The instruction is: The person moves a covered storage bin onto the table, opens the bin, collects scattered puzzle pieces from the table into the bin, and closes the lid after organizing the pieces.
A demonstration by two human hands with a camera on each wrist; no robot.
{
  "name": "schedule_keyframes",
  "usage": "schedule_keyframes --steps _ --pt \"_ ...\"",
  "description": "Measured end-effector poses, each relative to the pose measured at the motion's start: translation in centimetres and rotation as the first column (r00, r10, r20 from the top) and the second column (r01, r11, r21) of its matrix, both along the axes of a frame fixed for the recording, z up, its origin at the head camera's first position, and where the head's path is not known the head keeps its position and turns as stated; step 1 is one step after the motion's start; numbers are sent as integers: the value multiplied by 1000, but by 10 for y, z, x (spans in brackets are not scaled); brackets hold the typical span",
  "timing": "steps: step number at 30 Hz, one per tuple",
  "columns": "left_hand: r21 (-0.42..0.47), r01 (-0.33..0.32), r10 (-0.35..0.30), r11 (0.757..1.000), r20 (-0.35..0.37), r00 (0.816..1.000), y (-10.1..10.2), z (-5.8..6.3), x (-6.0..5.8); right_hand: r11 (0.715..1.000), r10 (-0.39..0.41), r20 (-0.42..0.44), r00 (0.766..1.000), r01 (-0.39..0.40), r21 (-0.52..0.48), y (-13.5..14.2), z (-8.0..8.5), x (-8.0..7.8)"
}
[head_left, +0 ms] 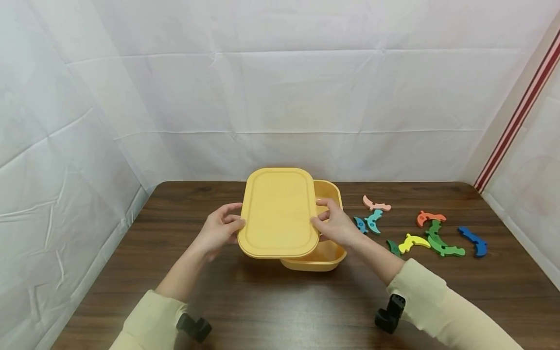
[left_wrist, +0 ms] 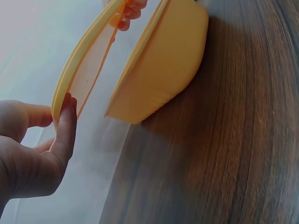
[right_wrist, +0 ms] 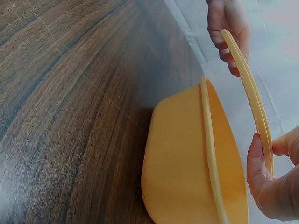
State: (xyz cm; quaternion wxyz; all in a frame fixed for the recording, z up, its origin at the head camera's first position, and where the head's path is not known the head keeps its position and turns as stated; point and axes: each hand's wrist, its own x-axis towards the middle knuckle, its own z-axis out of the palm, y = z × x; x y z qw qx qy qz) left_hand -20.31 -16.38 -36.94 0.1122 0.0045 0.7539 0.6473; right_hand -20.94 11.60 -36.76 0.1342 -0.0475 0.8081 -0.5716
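Note:
A yellow rectangular lid [head_left: 279,214] with rounded corners is held up by both hands. My left hand [head_left: 218,227] pinches its left edge between thumb and fingers, and my right hand [head_left: 337,223] pinches the right edge the same way. Below it, a yellow plastic box [head_left: 317,265] stands on the table, uncovered along its right side in the head view. The lid hides the box's left part there. Both wrist views show a gap between the lid [right_wrist: 254,100] and the box's rim [right_wrist: 210,140].
Right of the box lie several colourful bird-like pieces: a pink one [head_left: 376,204], a light blue one [head_left: 374,221], a yellow one [head_left: 413,241], an orange one [head_left: 430,217], a dark blue one [head_left: 474,241] and green ones. A white sheet [head_left: 280,97] hangs behind the brown table [head_left: 280,311].

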Motion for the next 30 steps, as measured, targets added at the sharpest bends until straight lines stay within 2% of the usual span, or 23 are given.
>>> schedule_keyframes --steps 11,22,30 --pt "-26 -32 32 999 -11 999 -20 -2 4 1000 7 -38 999 -7 -19 -21 0 0" --pt "-34 -31 30 999 -20 999 -42 5 14 1000 5 -46 999 -5 7 -44 4 0" --pt "-57 -52 50 997 -28 998 -57 7 14 1000 10 -57 998 -10 6 -60 5 -4"
